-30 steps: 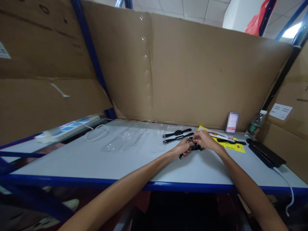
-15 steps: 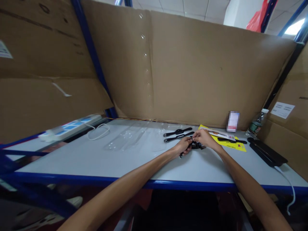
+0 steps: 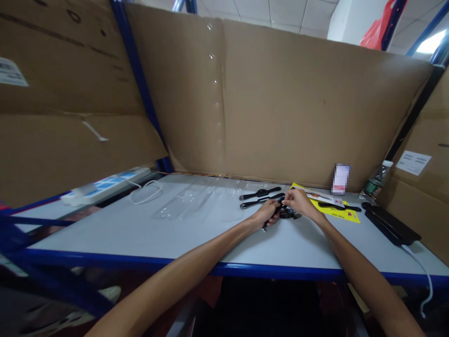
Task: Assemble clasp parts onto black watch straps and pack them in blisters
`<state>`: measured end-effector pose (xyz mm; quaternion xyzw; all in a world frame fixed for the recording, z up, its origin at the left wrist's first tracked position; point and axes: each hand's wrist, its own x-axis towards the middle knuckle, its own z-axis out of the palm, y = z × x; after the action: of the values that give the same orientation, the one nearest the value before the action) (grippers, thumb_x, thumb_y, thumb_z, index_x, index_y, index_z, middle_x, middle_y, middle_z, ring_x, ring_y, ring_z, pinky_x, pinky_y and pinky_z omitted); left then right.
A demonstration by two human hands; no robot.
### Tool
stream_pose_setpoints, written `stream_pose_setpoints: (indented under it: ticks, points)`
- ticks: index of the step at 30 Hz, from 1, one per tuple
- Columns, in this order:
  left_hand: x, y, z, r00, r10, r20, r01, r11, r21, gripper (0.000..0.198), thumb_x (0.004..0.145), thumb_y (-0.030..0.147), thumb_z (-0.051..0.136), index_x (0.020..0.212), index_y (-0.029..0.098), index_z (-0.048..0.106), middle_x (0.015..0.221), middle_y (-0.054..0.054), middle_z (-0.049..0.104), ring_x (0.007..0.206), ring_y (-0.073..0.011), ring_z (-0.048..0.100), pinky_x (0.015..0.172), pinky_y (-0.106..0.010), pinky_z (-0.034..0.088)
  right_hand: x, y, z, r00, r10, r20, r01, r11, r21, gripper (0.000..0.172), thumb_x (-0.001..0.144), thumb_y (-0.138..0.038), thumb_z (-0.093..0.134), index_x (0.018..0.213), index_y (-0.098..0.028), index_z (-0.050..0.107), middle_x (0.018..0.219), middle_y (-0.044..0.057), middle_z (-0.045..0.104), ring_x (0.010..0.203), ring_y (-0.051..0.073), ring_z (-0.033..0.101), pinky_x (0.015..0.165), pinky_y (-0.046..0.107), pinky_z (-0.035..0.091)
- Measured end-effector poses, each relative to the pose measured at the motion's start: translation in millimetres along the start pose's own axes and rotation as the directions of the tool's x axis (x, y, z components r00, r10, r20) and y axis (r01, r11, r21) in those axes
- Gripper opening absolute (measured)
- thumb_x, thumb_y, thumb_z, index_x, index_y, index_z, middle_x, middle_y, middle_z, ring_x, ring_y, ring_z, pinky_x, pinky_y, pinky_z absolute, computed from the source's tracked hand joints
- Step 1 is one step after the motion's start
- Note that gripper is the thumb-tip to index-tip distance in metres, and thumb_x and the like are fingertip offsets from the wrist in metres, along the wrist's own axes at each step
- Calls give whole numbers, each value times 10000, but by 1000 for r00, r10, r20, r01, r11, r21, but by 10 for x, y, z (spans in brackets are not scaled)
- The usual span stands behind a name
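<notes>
My left hand (image 3: 267,214) is closed around a black watch strap (image 3: 265,226), whose lower end sticks out below the fingers. At its upper end my right hand (image 3: 299,203) pinches with thumb and forefinger; the fingers hide the exact grip. A dark, shiny bundle (image 3: 288,213) lies on the table just under the right hand, too blurred to name. Beyond my left hand, a black wristwatch (image 3: 260,193) and a slim black band (image 3: 256,202) lie side by side. Another black band (image 3: 339,206) rests across a yellow printed card (image 3: 347,216) to the right.
Clear plastic packaging (image 3: 184,202) lies left of centre, near a white cable (image 3: 145,192) and a power strip (image 3: 108,186). On the right are a pixelated upright panel (image 3: 340,179), a bottle (image 3: 376,183) and a long black device (image 3: 391,223) with a white cord. Cardboard (image 3: 298,107) walls the back.
The right fingers have shifted slightly at the strap's upper end, and more of the black strap shows between the hands. The whole view has moved a little.
</notes>
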<state>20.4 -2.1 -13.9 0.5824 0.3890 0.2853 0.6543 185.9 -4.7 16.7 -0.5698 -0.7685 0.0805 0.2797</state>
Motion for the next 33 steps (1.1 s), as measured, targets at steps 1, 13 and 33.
stream_pose_setpoints:
  ticks: [1, 13, 33]
  points:
    - [5, 0, -8, 1000, -4, 8, 4, 1000, -3, 107, 956, 248, 404, 854, 232, 377, 504, 107, 381, 316, -53, 256, 357, -158, 150, 3, 13, 14, 1000, 3, 6, -3, 1000, -16, 100, 810, -194, 723, 715, -167, 707, 644, -1, 670, 625, 127, 573, 591, 228, 354]
    - [-33, 39, -21, 998, -58, 18, 59, 996, -61, 273, 993, 375, 412, 770, 219, 400, 516, 92, 368, 336, -48, 241, 355, -178, 134, -44, -15, 38, 999, -50, -21, 45, 981, -190, 168, 919, -233, 633, 778, -176, 704, 713, 45, 699, 689, 163, 596, 639, 251, 330]
    - [143, 23, -31, 988, -105, 116, 119, 985, -124, 289, 966, 212, 348, 680, 213, 390, 475, 71, 354, 327, -58, 228, 380, -200, 145, 86, 316, 98, 956, -292, 34, 293, 936, -196, 214, 848, -209, 571, 843, -264, 778, 863, 77, 737, 828, 239, 676, 750, 320, 469]
